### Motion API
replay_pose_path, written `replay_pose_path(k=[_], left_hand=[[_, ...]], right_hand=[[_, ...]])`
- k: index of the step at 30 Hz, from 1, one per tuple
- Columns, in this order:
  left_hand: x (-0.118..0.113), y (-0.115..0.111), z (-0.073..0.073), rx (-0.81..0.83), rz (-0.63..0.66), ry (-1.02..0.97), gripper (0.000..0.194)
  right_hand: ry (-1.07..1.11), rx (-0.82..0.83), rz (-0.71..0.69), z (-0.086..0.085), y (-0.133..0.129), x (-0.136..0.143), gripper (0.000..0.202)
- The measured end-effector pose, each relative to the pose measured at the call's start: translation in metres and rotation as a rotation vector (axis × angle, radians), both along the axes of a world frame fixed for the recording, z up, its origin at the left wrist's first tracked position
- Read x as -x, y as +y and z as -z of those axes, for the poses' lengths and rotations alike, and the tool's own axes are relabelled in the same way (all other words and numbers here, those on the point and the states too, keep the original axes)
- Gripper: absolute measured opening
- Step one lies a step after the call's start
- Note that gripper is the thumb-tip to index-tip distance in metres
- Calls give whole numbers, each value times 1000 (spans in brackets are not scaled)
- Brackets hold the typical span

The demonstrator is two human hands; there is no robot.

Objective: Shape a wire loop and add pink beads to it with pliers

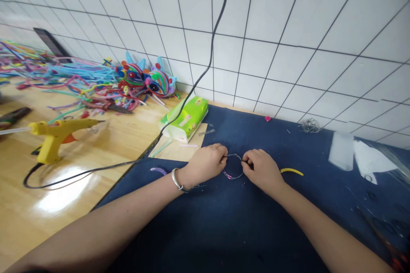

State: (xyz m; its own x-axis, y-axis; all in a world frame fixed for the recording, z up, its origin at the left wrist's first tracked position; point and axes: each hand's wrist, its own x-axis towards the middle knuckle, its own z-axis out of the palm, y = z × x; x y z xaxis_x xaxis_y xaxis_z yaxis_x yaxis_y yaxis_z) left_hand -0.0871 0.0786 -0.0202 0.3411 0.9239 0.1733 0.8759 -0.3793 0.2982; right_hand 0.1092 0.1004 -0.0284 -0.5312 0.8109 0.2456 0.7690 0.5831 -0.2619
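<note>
Between my hands is a thin silvery beaded wire bracelet (227, 175), a round loop with a few small pink beads on its lower left side. My left hand (207, 163), with a silver bangle on its wrist, pinches the loop's left side. Opposite it, my right hand (263, 169) grips the right side between thumb and fingers. The fingertips hide the parts of the wire they hold. Beside my left wrist lies a purple curved piece (159, 170). A yellow curved piece (292, 172) lies just right of my right hand.
A dark blue mat (224, 230) covers the table under my hands. To the left are a yellow glue gun (53, 136), a black cord (209, 57), a green tissue pack (187, 115) and piled pipe cleaners (80, 72). Tangled wire (310, 125) and blurred red-handled tools (397, 256) lie right.
</note>
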Motion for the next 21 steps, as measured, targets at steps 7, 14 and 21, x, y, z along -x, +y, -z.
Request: replay_pose_path(k=[7,14,21], left_hand=[[-1,-1,0,-2,4,24,14],[-1,-1,2,-16,-7,30,14],[-4,-3,0,-33,-10,33,15]], right_hand=[[11,-1,7,1,-1,1,4],[13,5,12,2,-1,2,3],[24,1,15,2,-1,2,5]])
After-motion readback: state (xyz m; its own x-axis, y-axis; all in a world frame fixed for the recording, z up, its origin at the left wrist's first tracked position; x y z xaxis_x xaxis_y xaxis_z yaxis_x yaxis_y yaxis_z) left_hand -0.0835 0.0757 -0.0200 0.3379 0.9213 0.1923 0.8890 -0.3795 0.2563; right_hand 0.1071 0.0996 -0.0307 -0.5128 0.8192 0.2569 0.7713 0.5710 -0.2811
